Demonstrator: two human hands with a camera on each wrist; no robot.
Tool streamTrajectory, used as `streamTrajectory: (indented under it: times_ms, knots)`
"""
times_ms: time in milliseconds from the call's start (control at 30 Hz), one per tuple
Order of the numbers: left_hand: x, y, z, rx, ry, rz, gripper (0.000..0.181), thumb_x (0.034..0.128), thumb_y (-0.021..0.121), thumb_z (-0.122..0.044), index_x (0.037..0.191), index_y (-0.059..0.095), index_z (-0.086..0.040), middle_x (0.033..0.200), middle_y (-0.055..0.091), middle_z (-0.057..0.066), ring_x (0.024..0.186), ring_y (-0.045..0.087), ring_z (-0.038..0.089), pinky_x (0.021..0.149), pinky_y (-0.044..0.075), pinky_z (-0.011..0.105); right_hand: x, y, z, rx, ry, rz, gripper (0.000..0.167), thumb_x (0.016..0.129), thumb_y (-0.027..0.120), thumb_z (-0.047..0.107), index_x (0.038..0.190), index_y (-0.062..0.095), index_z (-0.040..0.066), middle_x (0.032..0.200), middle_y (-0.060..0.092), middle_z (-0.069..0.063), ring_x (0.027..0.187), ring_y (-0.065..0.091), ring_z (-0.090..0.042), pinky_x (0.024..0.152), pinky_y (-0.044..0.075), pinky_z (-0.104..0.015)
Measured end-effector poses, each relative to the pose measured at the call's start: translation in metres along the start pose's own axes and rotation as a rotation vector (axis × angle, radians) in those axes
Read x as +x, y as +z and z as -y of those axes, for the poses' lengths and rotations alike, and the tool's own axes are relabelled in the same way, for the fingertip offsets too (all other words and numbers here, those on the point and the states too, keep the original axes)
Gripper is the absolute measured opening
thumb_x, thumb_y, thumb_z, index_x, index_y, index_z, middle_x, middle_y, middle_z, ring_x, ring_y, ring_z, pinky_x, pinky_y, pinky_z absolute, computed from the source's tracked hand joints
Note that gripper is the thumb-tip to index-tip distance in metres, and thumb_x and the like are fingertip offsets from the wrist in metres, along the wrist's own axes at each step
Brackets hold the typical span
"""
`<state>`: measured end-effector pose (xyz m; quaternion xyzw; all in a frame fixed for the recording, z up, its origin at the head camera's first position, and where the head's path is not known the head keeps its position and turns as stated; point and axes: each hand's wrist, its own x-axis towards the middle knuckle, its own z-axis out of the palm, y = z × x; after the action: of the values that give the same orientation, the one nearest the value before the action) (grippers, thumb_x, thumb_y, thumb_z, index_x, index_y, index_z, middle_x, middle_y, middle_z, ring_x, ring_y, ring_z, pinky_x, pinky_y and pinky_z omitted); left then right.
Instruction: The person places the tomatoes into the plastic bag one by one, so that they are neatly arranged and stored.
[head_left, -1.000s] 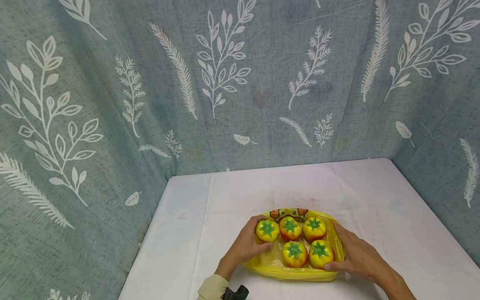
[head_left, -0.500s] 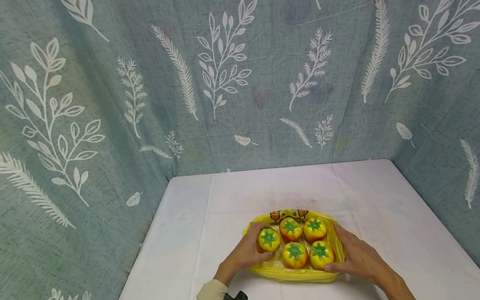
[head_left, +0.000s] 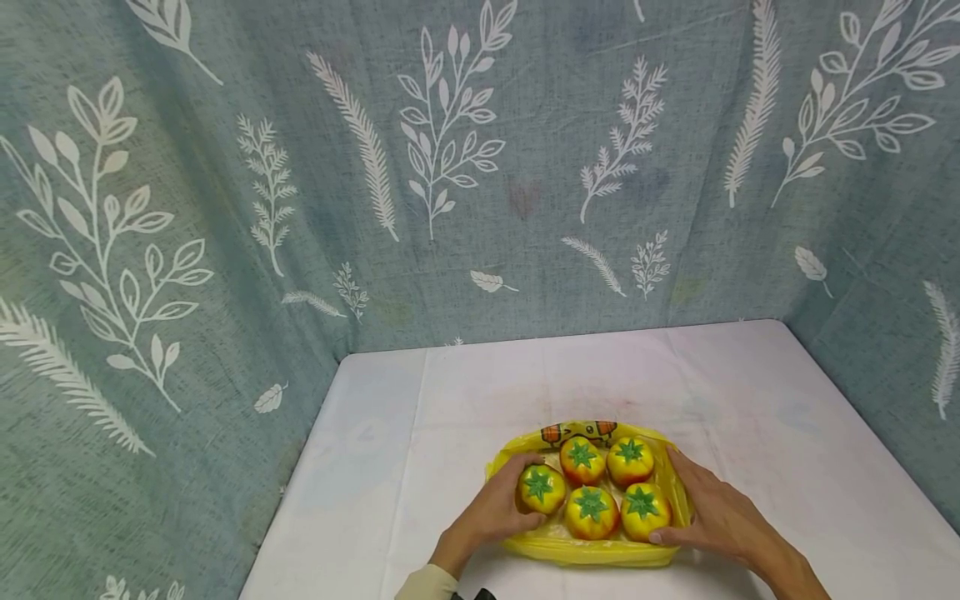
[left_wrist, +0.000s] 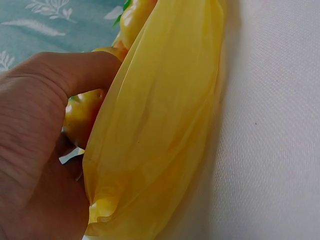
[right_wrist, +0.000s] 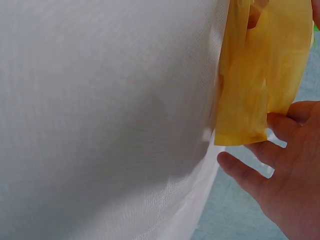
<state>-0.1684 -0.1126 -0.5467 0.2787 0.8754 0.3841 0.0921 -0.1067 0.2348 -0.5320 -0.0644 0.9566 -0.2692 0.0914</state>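
On the table, a yellow plastic bag point(head_left: 577, 550) is spread open like a tray, with a cartoon print at its far edge. Several yellow-and-red, tomato-like fruits with green star-shaped tops lie in it. My left hand point(head_left: 491, 504) reaches over the left rim, fingers and thumb curled round the leftmost fruit point(head_left: 542, 489). The left wrist view has the thumb hooked over the bag's front wall point(left_wrist: 150, 125). At the right end, my right hand point(head_left: 723, 508) holds the bag's side, its thumb beside the front right fruit point(head_left: 645, 512). Its spread fingers touch the bag's end point(right_wrist: 245, 100).
The white-covered table point(head_left: 420, 417) extends behind and to both sides of the bag. A blue-green curtain point(head_left: 525, 208) with white leaf prints hangs round the back and sides.
My left hand has moved the leftmost fruit toward me, from beside the back row to the left of the front fruits. The right hand has stayed in place.
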Motion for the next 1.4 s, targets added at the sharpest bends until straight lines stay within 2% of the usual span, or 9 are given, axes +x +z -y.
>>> streamTrajectory:
  times_ms: [267,667,867,1167,1400]
  knots:
    - [0.001,0.002,0.001,0.012,-0.010,0.007,0.078,0.0765,0.086,-0.019,0.142,0.044,-0.022,0.140,0.053,0.001,0.125,0.054,0.018,0.107,0.045,0.043,0.001,-0.001,0.000,0.010,0.019,0.012,0.133,0.068,0.075,0.076,0.160,0.015,0.000,0.156,0.032,-0.032,0.130,0.044,-0.055,0.090,0.045,-0.073]
    - [0.002,0.005,0.004,0.024,-0.016,0.019,0.079,0.0752,0.087,-0.017,0.140,0.043,-0.022,0.142,0.050,0.003,0.127,0.052,0.018,0.109,0.043,0.042,0.000,0.001,-0.002,-0.004,-0.043,-0.038,0.130,0.069,0.075,0.076,0.160,0.019,0.001,0.155,0.036,-0.029,0.130,0.047,-0.050,0.091,0.047,-0.070]
    - [0.000,0.004,0.002,0.038,-0.014,0.028,0.081,0.0758,0.087,-0.018,0.144,0.042,-0.021,0.145,0.049,0.003,0.130,0.051,0.019,0.110,0.042,0.043,0.000,0.001,-0.001,-0.006,-0.043,-0.041,0.129,0.070,0.075,0.075,0.160,0.019,0.002,0.155,0.036,-0.028,0.130,0.047,-0.050,0.091,0.047,-0.070]
    - [-0.003,-0.003,-0.005,0.052,-0.021,0.072,0.088,0.0781,0.085,-0.029,0.152,0.038,-0.022,0.149,0.045,0.002,0.128,0.050,0.017,0.107,0.045,0.043,0.001,-0.002,-0.002,-0.056,-0.041,-0.037,0.128,0.070,0.074,0.076,0.158,0.022,-0.001,0.157,0.028,-0.033,0.131,0.042,-0.055,0.092,0.045,-0.072]
    - [-0.003,-0.011,-0.014,0.032,-0.003,0.059,0.087,0.0823,0.080,-0.042,0.154,0.037,-0.019,0.151,0.043,0.001,0.132,0.049,0.022,0.109,0.043,0.047,0.003,-0.008,0.001,-0.082,-0.043,-0.078,0.122,0.072,0.071,0.077,0.157,0.028,0.001,0.158,0.026,-0.031,0.135,0.037,-0.054,0.094,0.042,-0.073]
